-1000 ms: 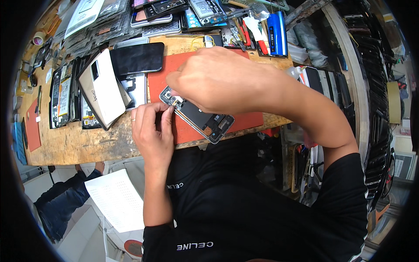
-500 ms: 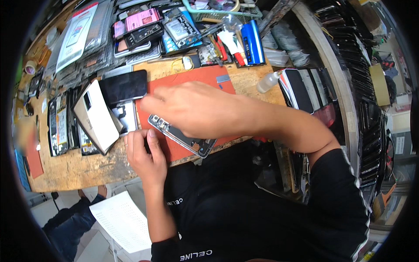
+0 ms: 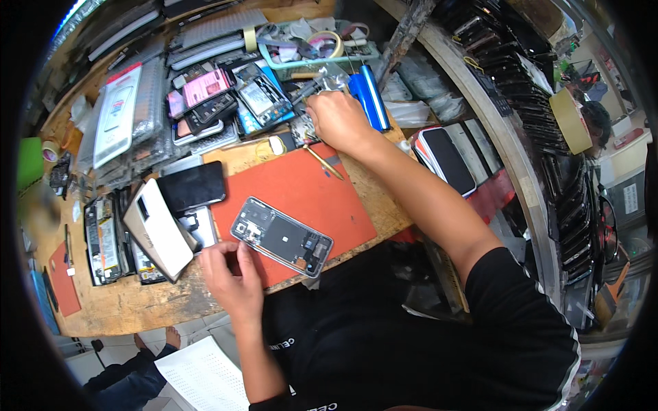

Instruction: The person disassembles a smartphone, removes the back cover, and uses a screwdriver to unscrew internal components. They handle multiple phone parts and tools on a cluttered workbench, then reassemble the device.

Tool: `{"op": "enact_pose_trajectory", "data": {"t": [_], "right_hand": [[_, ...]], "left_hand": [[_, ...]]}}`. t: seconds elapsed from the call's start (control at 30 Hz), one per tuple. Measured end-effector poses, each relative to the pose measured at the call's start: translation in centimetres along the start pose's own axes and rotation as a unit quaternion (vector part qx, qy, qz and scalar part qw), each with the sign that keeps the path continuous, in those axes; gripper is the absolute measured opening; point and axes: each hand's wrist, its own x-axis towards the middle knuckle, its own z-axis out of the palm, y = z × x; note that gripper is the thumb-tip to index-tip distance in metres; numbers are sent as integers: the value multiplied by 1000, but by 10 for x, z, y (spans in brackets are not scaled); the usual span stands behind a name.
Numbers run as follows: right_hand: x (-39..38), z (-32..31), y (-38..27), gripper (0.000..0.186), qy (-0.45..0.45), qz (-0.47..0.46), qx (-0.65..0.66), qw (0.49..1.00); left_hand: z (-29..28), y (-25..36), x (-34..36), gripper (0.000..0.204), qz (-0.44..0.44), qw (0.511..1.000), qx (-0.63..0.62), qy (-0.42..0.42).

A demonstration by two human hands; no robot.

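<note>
An opened phone [image 3: 284,236] lies at a slant on the orange mat [image 3: 274,181], its back cover off and its inner parts showing. Beside its left end, at the mat's near edge, rests my left hand [image 3: 233,277]; the fingers curl loosely, the thumb stands apart, and I see nothing held. My right hand [image 3: 337,122] reaches far out to the tool holder, next to a blue cylinder [image 3: 370,99]. Its fingertips are hidden among the tools there. A gold screwdriver [image 3: 322,163] lies across the mat's far edge, just below that hand.
Left of the mat are a black phone [image 3: 193,186], a cream phone cover [image 3: 161,229] and opened phones [image 3: 103,240]. Phone parts [image 3: 205,92] pile up behind, near a green basket [image 3: 329,65] with tape. Phones [image 3: 445,161] stand in a row at right.
My right hand has moved from above the phone to the tools at the far right, uncovering the phone. The gold screwdriver now shows on the mat. My left hand stays beside the phone.
</note>
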Motion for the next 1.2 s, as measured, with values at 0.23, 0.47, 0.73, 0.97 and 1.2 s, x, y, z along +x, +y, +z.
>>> {"op": "enact_pose_trajectory", "data": {"t": [0.23, 0.47, 0.73, 0.97, 1.2], "right_hand": [[50, 8, -17, 25, -114, 123, -92, 982], [36, -19, -10, 37, 3, 142, -13, 990], [-9, -80, -49, 21, 57, -33, 325, 943], [-35, -87, -81, 15, -23, -94, 339, 936], [-50, -55, -91, 27, -93, -151, 286, 942]], "left_hand": [[-4, -3, 1, 10, 38, 999, 6, 19], [-5, -4, 1, 10, 44, 999, -10, 16], [-3, -4, 0, 13, 34, 999, -14, 11], [-3, -5, 1, 12, 41, 999, -15, 17], [-5, -3, 1, 12, 49, 999, -13, 12]]}}
